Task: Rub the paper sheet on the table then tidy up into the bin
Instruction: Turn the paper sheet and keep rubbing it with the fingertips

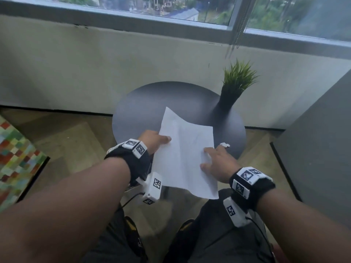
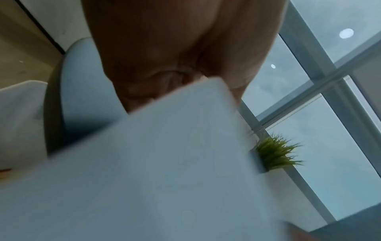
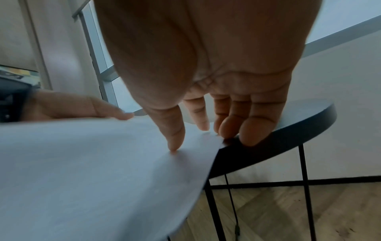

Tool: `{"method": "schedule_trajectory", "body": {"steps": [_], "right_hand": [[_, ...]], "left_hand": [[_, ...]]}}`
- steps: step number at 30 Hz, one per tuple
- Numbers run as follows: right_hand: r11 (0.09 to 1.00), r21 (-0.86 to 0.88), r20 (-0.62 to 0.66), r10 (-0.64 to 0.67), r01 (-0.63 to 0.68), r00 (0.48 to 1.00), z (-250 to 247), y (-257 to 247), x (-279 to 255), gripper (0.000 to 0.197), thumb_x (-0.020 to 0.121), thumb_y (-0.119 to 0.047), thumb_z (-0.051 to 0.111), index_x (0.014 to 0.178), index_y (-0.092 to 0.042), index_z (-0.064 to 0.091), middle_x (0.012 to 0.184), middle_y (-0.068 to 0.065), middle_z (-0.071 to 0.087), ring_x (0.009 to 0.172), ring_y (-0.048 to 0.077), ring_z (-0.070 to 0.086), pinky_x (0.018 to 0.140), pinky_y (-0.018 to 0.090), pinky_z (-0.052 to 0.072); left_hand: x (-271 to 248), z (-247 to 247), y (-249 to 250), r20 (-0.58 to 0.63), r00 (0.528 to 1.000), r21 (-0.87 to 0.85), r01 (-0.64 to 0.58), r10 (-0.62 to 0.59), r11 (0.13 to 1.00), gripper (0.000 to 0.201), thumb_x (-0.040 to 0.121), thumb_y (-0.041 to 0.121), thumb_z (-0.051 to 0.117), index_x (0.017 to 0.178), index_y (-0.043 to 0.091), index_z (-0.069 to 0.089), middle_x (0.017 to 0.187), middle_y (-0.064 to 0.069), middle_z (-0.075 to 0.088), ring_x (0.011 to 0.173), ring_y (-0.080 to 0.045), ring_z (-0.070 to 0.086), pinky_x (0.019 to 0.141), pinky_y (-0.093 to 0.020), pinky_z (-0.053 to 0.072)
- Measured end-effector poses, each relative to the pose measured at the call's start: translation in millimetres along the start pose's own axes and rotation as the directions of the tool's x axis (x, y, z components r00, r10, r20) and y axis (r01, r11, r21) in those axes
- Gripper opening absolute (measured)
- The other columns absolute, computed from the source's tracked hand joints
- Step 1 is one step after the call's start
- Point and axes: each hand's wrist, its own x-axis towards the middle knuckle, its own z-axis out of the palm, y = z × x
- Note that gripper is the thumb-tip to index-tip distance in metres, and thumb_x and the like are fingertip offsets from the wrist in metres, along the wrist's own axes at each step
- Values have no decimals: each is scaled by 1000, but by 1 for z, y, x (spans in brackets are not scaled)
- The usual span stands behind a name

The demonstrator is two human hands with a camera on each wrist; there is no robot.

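A white paper sheet (image 1: 186,154) lies half on the round dark table (image 1: 152,103) and hangs over its near edge, slightly curled. My left hand (image 1: 152,139) pinches the sheet's left edge: the thumb lies on top and the fingers are hidden beneath. In the left wrist view the paper (image 2: 164,163) runs into the palm (image 2: 175,57). My right hand (image 1: 218,162) rests on the sheet's right edge with straight fingers. The right wrist view shows its thumb tip and fingertips (image 3: 175,146) touching the paper (image 3: 92,163) and the table rim (image 3: 278,146). No bin shows in any view.
A green artificial plant in a dark pot (image 1: 235,86) stands at the table's far right. A grey panel (image 1: 313,149) rises close on the right and a colourful patterned mat (image 1: 17,158) lies at the left. Thin black table legs (image 3: 307,187) stand on wooden floor.
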Motion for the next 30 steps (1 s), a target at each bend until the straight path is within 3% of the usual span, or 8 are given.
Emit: {"method": "schedule_trajectory", "body": {"steps": [3, 5, 10, 14, 18, 21, 24, 30], "right_hand": [[990, 143, -57, 14, -6, 998, -13, 6, 12, 71, 84, -48, 61, 146, -26, 33, 131, 12, 48, 114, 29, 53, 97, 41, 45], [948, 318, -123, 72, -29, 990, -27, 12, 19, 79, 82, -49, 65, 148, -23, 30, 117, 8, 58, 104, 26, 59, 92, 43, 49], [587, 809, -127, 123, 31, 984, -65, 17, 15, 67, 89, -34, 68, 147, -23, 35, 99, -2, 56, 85, 22, 59, 63, 34, 49], [447, 882, -179, 30, 147, 983, -86, 16, 4, 37, 75, -39, 74, 102, -20, 58, 94, 3, 54, 79, 18, 51, 58, 29, 41], [533, 780, -378, -15, 327, 926, -100, -1, -9, 22, 85, -23, 73, 78, -5, 63, 77, 9, 59, 71, 17, 54, 56, 27, 42], [625, 662, -512, -26, 414, 858, -97, -14, -15, 9, 88, -25, 70, 81, -19, 73, 71, -8, 68, 62, 4, 58, 57, 17, 46], [731, 606, -437, -22, 313, 899, -74, -12, -7, 17, 89, -28, 68, 77, -16, 68, 65, -6, 65, 62, 10, 60, 61, 28, 49], [770, 602, -276, -45, 209, 960, -67, 3, 15, 12, 92, -27, 63, 91, -15, 64, 84, 10, 67, 70, 20, 62, 65, 39, 53]], "left_hand": [[-2, -8, 6, -24, 987, 2, -160, 160, 987, 2, 91, 13, 72, 93, 12, 74, 85, -2, 75, 83, -22, 75, 68, -24, 56], [-7, -16, 19, -19, 959, -83, -285, 284, 955, 8, 90, 17, 73, 98, 19, 76, 89, 0, 77, 87, -18, 76, 76, -27, 59], [-26, -45, 53, 143, 897, -314, -359, 418, 879, 20, 91, 15, 72, 111, 13, 75, 112, -6, 77, 105, -23, 71, 89, -37, 56], [-34, -61, 58, 166, 870, -315, -399, 464, 861, 12, 89, 18, 74, 100, 18, 79, 106, 2, 76, 98, -20, 62, 90, -42, 44], [-40, -62, 54, 41, 877, -378, -430, 479, 820, 13, 91, 16, 72, 92, 24, 83, 101, -1, 76, 94, -26, 62, 84, -40, 48], [-38, -58, 45, -99, 861, -385, -496, 500, 779, 21, 96, 8, 65, 94, 23, 80, 98, 3, 78, 86, -13, 71, 76, -30, 56], [-32, -46, 26, -81, 903, -300, -425, 421, 854, 17, 99, 8, 62, 101, 20, 74, 85, 8, 78, 77, -11, 72, 64, -24, 58], [-13, -45, 11, -68, 963, -115, -266, 260, 957, 8, 98, 20, 66, 102, 22, 73, 100, -4, 78, 96, -28, 75, 83, -50, 62]]}}
